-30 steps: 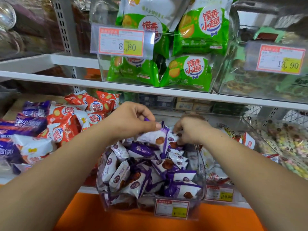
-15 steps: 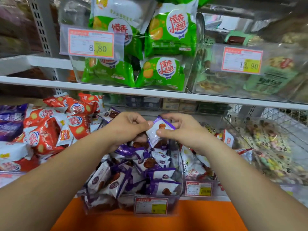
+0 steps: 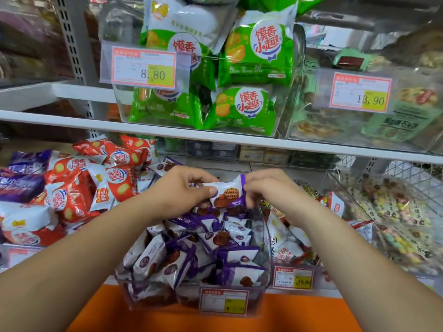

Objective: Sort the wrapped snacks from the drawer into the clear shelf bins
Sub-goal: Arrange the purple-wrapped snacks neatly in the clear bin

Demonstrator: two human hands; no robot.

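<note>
A white and purple wrapped snack with a brown biscuit printed on it is held between both hands above a clear shelf bin. My left hand pinches its left end and my right hand pinches its right end. The bin below holds several snacks of the same white and purple kind, piled loosely. A price tag is fixed to the bin's front.
Red and white packets and purple packets lie heaped at the left. A bin of other wrapped sweets stands to the right, then a wire basket. The upper shelf carries green packets.
The snack has been turned between my hands so its printed face shows and lies flatter. The view has shifted slightly; both hands stay above the bin.
</note>
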